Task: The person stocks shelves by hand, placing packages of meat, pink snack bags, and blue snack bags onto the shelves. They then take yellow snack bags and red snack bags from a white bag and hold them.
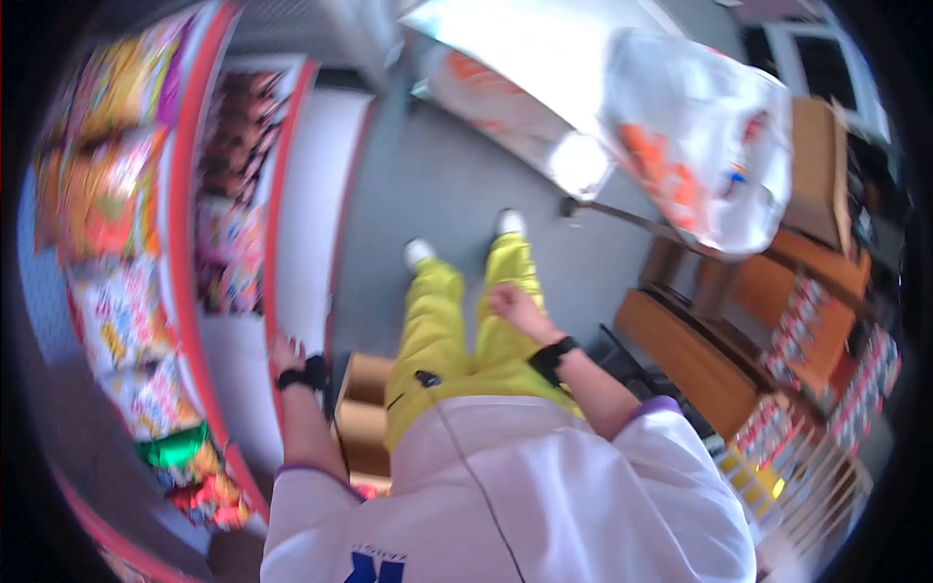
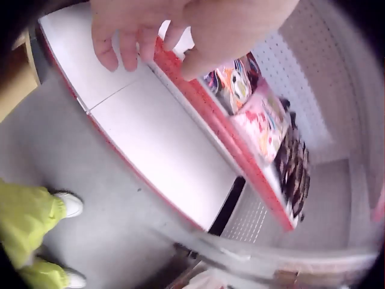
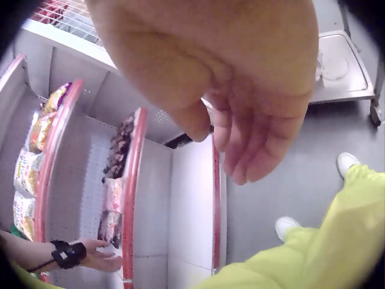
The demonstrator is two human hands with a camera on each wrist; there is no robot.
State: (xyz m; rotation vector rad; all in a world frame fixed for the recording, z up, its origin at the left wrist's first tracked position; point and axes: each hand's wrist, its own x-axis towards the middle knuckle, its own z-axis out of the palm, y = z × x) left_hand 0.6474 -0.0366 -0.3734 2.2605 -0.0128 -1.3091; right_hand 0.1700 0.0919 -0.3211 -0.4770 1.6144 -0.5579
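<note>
My left hand (image 1: 287, 352) is at the red front edge of a middle shelf (image 1: 278, 194), fingers spread and nothing held. In the left wrist view its fingers (image 2: 128, 49) hang over the white lower shelf (image 2: 150, 132). Farther along the middle shelf lie pink candy bags (image 2: 264, 123) and a row of dark packets (image 2: 293, 171). Held out before my legs, my right hand (image 1: 517, 307) is empty, its fingers loosely curled. In the right wrist view it hangs above the grey floor (image 3: 252, 208), away from the shelves.
Bagged snacks (image 1: 121, 301) fill the upper shelf at left. A cart (image 1: 491, 97) with a white and orange bag (image 1: 700, 136) stands ahead to the right. Wooden stands (image 1: 685, 355) with packets are at right; a cardboard box (image 1: 364, 418) sits by my left leg.
</note>
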